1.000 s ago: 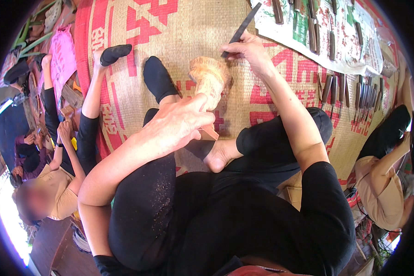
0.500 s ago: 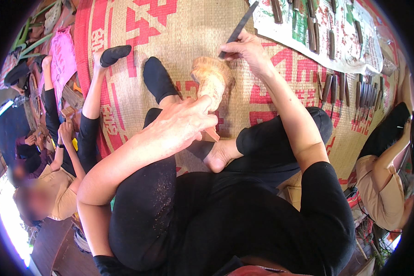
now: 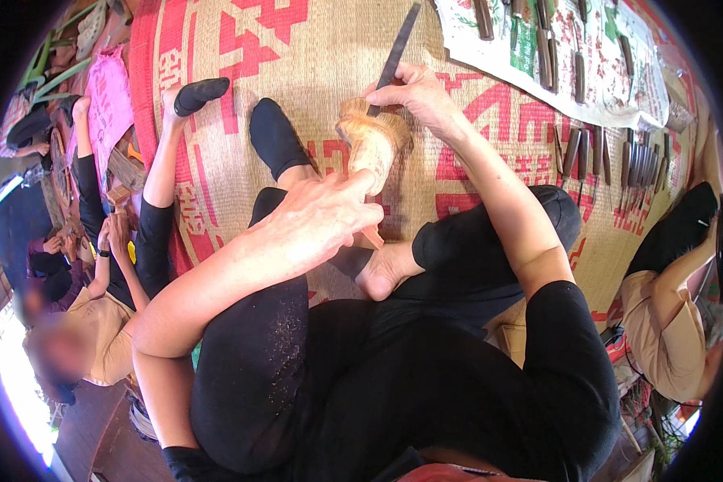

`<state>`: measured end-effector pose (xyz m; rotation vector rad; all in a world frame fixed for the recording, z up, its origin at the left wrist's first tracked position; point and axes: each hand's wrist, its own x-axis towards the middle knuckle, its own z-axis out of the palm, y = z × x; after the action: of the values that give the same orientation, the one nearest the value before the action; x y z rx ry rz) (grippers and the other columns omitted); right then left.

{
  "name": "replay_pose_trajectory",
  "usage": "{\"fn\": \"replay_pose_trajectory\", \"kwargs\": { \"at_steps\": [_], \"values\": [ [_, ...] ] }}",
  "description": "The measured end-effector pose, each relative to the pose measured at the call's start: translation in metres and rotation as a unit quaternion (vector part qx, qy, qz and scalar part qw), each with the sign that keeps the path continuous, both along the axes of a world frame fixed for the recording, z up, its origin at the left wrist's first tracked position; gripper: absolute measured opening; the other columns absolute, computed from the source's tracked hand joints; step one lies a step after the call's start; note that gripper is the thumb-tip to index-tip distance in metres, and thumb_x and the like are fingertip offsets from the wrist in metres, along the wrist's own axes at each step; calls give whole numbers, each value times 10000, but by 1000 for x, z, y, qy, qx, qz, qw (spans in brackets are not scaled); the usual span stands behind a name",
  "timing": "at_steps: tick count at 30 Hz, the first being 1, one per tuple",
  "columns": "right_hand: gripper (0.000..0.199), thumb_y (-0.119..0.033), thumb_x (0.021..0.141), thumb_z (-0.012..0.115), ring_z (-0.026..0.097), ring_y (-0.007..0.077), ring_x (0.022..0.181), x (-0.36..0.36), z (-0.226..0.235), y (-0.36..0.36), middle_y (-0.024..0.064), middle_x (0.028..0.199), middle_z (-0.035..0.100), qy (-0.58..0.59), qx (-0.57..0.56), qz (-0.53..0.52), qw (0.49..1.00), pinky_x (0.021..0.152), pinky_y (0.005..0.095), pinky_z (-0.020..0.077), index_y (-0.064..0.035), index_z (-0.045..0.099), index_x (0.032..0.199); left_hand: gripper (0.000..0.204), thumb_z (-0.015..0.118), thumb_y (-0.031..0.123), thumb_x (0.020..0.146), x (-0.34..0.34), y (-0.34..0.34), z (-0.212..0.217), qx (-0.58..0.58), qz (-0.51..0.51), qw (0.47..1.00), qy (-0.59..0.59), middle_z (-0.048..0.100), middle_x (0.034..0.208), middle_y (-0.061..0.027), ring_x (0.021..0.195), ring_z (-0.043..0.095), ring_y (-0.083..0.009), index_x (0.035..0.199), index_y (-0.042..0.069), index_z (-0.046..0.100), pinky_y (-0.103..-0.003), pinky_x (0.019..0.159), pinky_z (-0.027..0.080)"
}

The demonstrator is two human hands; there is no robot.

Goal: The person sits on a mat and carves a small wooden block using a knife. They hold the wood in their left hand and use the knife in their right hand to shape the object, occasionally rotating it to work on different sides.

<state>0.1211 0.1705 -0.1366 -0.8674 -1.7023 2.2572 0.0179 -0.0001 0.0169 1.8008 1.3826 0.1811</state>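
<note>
I sit on a woven mat with my knees up. My left hand (image 3: 317, 221) grips a pale wooden carving (image 3: 371, 145) around its lower part and holds it upright between my legs. My right hand (image 3: 416, 95) is closed on a long dark carving tool (image 3: 397, 44), its lower end set against the carved top of the wood. Fine wood dust speckles my black trouser leg (image 3: 257, 361).
The tan and red woven mat (image 3: 329, 48) lies under everything. Several dark-handled chisels (image 3: 610, 157) lie in rows on a printed cloth (image 3: 610, 72) at the far right. One person (image 3: 96, 321) sits at my left, another (image 3: 667, 321) at my right.
The tool and my right hand have come down closer onto the top of the carving. My left hand keeps its grip on the wood.
</note>
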Motion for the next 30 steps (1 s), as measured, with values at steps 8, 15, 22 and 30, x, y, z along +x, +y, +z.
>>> {"fn": "replay_pose_trajectory", "kwargs": {
  "at_steps": [8, 15, 22, 30],
  "values": [
    [114, -115, 805, 686, 629, 97, 668, 7, 1, 12, 67, 796, 682, 0, -28, -60, 998, 597, 216, 502, -32, 660, 879, 211, 640, 48, 648, 0, -1, -1, 9, -3, 1000, -14, 472, 923, -146, 814, 538, -332, 850, 57, 581, -427, 651, 424],
    [97, -99, 785, 695, 634, 98, 676, 2, 3, 8, 73, 777, 681, -20, -19, -28, 999, 606, 216, 503, -25, 660, 837, 240, 675, 70, 628, 1, -2, -2, 24, -2, 1000, 15, 463, 902, -106, 850, 528, -300, 840, 95, 564, -410, 679, 390],
    [110, -89, 803, 674, 637, 105, 697, 5, 8, 10, 59, 795, 679, -18, -10, -27, 999, 634, 224, 510, -27, 636, 886, 185, 623, 39, 663, -1, 0, 1, 8, -15, 1000, -8, 466, 944, -163, 813, 525, -340, 840, 52, 569, -438, 650, 426],
    [116, -92, 781, 691, 610, 95, 649, 8, 6, 21, 54, 790, 669, -30, 4, -50, 998, 613, 234, 499, -26, 664, 872, 230, 676, 70, 628, 0, -2, 0, 27, -2, 1000, 15, 469, 873, -101, 815, 528, -296, 831, 102, 572, -404, 667, 391]
  ]
}}
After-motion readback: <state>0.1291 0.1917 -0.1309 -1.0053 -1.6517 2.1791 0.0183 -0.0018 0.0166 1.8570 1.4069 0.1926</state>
